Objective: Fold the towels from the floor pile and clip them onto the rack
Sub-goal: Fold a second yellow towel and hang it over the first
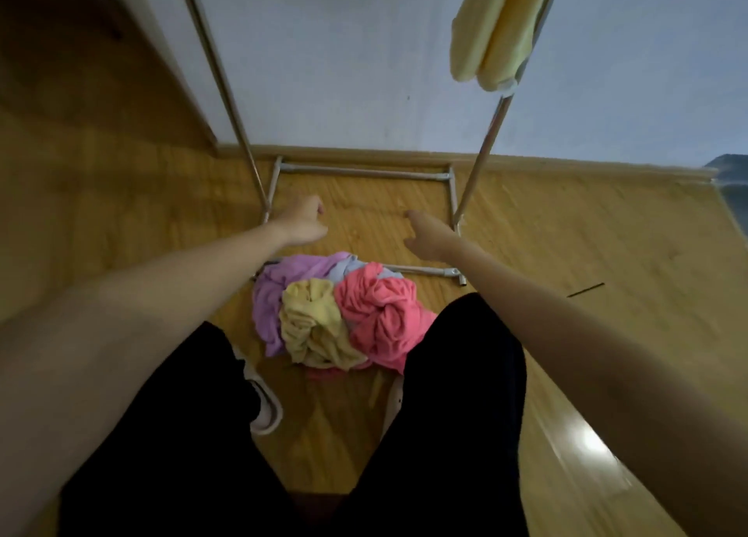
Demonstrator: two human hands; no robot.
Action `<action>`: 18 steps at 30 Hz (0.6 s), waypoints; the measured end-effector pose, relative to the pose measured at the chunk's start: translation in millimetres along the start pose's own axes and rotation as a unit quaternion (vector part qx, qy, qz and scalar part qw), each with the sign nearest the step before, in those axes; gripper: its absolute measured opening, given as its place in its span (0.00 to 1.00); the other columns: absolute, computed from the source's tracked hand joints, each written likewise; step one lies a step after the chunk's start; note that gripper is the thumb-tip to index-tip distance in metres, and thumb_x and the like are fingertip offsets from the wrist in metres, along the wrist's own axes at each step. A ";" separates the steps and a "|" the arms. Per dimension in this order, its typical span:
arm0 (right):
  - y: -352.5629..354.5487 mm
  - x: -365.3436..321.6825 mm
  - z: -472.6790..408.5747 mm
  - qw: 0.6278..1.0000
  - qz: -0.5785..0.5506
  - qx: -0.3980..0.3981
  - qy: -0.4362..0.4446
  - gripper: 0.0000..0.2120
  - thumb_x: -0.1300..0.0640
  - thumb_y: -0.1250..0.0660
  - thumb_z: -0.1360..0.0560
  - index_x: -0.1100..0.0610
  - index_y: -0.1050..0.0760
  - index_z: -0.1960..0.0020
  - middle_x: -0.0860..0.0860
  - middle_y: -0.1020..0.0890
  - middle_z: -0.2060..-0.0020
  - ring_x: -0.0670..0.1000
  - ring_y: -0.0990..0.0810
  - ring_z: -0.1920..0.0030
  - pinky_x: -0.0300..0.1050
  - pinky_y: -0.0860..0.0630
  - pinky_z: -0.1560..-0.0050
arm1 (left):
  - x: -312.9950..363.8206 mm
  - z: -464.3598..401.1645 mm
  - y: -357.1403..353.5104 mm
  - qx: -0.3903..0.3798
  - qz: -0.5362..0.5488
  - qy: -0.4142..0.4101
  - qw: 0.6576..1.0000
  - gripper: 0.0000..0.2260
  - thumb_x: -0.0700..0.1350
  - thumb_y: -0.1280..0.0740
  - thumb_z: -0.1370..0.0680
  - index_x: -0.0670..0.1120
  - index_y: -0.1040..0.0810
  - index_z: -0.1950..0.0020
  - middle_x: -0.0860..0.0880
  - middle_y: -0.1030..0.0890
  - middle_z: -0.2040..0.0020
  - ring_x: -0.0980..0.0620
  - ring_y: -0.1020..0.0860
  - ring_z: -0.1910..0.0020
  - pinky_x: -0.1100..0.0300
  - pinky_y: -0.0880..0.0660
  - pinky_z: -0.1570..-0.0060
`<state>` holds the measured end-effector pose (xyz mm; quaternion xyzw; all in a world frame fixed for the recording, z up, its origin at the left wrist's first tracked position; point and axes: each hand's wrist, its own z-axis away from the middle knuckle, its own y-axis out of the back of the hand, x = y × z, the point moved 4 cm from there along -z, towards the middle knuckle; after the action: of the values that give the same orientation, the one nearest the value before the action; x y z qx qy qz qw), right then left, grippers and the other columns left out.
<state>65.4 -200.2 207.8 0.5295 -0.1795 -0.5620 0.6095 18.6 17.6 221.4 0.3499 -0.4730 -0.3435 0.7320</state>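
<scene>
Your left grip (301, 222) is curled on nothing; your right grip (429, 233) hangs relaxed, fingers loose. Both hover above the towel pile (340, 314) on the floor (566, 253), between the rack (364, 171) legs.

A pale bluish wall (344, 71) meets a wooden floor (587, 233) along a wooden skirting board (566, 164). A bright patch of light (593, 441) reflects off the floor at lower right.
</scene>
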 end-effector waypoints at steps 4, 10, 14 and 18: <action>-74.7 -35.5 -9.5 0.997 0.024 -0.059 0.036 0.23 0.64 0.38 0.26 0.68 0.37 0.32 0.65 0.27 0.37 0.62 0.28 0.37 0.50 0.30 0.42 | -63.2 13.3 -16.6 -0.022 -0.025 0.047 0.998 0.16 0.41 0.32 0.27 0.39 0.24 0.40 0.41 0.23 0.40 0.42 0.25 0.41 0.55 0.28 0.46; -164.5 -58.8 -37.2 0.986 0.073 -0.133 0.067 0.22 0.60 0.38 0.24 0.64 0.35 0.32 0.61 0.26 0.37 0.60 0.26 0.39 0.51 0.29 0.39 | -134.2 0.2 -60.0 -0.089 -0.034 0.073 0.993 0.10 0.42 0.33 0.27 0.38 0.21 0.51 0.40 0.20 0.46 0.41 0.22 0.46 0.54 0.25 0.51; -209.9 -55.0 -58.7 0.978 0.066 -0.188 0.069 0.24 0.61 0.38 0.25 0.61 0.37 0.30 0.60 0.26 0.38 0.60 0.25 0.39 0.51 0.28 0.39 | -168.1 -23.2 -103.2 -0.146 -0.051 0.059 0.986 0.08 0.42 0.35 0.28 0.40 0.22 0.52 0.41 0.20 0.48 0.42 0.22 0.48 0.52 0.25 0.52; -239.4 -49.9 -82.6 0.974 0.060 -0.213 0.045 0.24 0.63 0.39 0.25 0.61 0.38 0.30 0.60 0.29 0.35 0.62 0.27 0.36 0.54 0.28 0.38 | -194.5 -52.1 -141.9 -0.171 -0.067 0.027 0.983 0.06 0.43 0.35 0.27 0.42 0.22 0.54 0.45 0.20 0.50 0.44 0.21 0.48 0.52 0.24 0.51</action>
<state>-1.0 -73.7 -7.3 0.4006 -0.0593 -0.5252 0.7484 -18.8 116.0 -1.4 0.2600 -0.3631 -0.4577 0.7688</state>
